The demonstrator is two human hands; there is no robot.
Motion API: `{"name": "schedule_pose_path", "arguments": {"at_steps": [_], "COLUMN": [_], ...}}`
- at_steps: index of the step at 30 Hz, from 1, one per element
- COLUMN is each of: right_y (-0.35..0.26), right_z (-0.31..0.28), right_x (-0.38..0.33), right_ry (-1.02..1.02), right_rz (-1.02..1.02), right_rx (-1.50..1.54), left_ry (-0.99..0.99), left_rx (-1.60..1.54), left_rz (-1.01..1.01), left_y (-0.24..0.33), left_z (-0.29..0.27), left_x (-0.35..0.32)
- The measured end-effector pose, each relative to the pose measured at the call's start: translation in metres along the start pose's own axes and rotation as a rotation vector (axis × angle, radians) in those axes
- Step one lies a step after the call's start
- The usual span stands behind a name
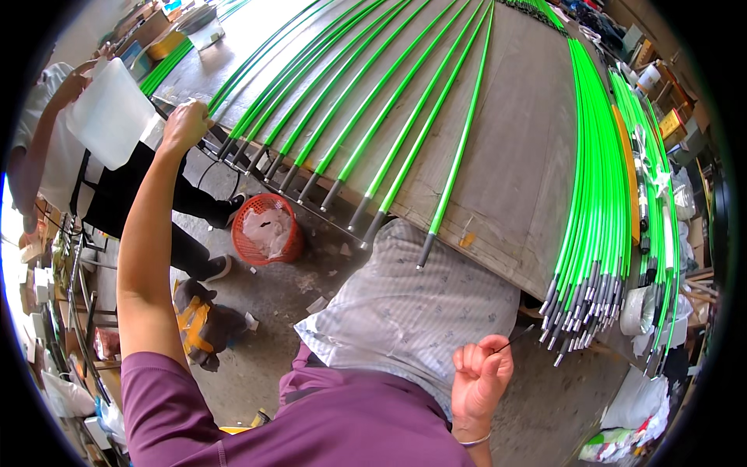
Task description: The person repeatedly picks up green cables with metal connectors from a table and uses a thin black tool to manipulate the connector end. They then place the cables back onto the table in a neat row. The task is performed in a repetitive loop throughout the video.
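My left hand [185, 123] reaches out to the left end of a row of bright green rods [366, 101] with grey tips, lying spread on a large wooden table [521, 163]. Its fingers are closed around the end of the leftmost rod [222, 89] at the table edge. My right hand [481, 375] is low, near my waist, closed on a thin dark wire or pin [515, 339] that sticks out to the right. A dense bundle of green rods [599, 202] lies along the table's right side, tips hanging over the edge.
Another person [47, 132] stands at the left, holding a translucent white plastic container [109, 113]. An orange mesh basket [267, 229] with scraps sits on the concrete floor. A dark and yellow bag [204, 319] lies below it. Clutter and boxes line the right.
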State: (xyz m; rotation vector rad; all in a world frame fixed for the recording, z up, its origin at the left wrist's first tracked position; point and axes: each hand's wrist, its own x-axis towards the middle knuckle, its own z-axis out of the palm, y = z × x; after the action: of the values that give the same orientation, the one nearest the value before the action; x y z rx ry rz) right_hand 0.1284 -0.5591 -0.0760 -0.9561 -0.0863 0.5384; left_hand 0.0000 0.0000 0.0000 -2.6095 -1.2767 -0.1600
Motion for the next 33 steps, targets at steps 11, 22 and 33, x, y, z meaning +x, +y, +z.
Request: {"name": "schedule_pose_path", "arguments": {"at_steps": [11, 22, 33], "right_y": [-0.012, -0.029, -0.041], "right_z": [-0.012, -0.023, -0.044], "right_x": [-0.003, -0.014, -0.027], "right_ry": [0.018, 0.094, 0.108], "right_rz": [0.054, -0.061, -0.08], "right_rx": [0.104, 0.057, -0.044], "left_ry": [0.219, -0.353, -1.247], "left_rx": [0.188, -1.348, -2.118], "left_rz": [0.111, 0.787, -0.128], "left_y": [-0.015, 0.33, 0.421], "left_z": [-0.026, -0.113, -0.056], "left_x": [-0.01, -0.226, -0.266]}}
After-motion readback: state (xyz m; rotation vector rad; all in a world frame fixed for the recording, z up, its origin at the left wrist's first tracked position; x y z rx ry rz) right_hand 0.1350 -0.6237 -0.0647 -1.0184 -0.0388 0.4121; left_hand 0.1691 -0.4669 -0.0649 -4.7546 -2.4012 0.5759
